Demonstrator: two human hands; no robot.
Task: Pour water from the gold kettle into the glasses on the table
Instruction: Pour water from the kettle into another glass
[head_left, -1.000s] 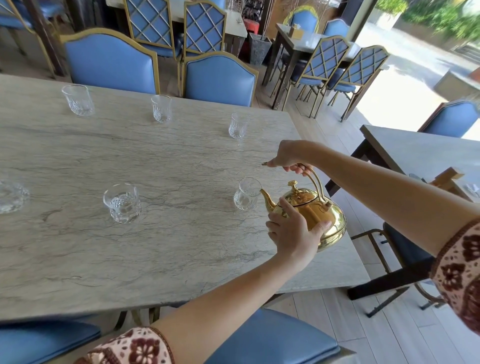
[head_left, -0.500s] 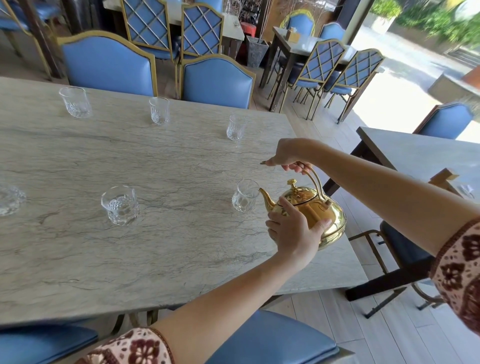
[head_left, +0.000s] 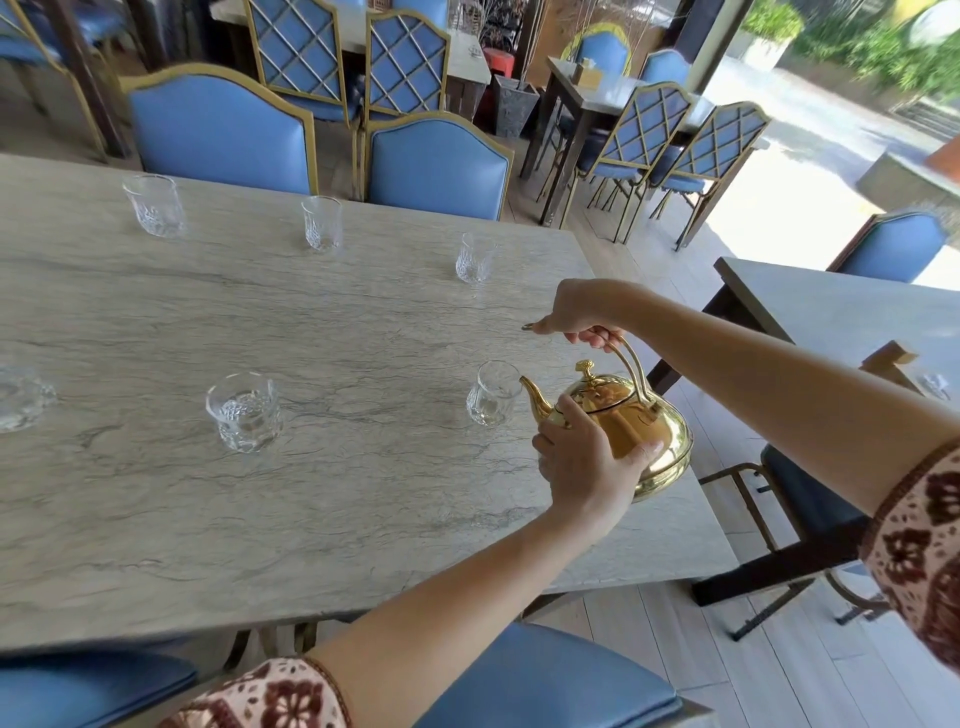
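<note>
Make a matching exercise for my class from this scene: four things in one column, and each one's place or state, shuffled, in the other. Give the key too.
Things
1. gold kettle
2. left hand
3. right hand
4. glass nearest the spout

Places or states
A. closed round the arched handle
B. standing upright on the table, just left of the spout tip
C. held above the table's corner, tipped spout-down
D. pressed against the kettle's body

Pairs: 1-C, 2-D, 3-A, 4-B
</note>
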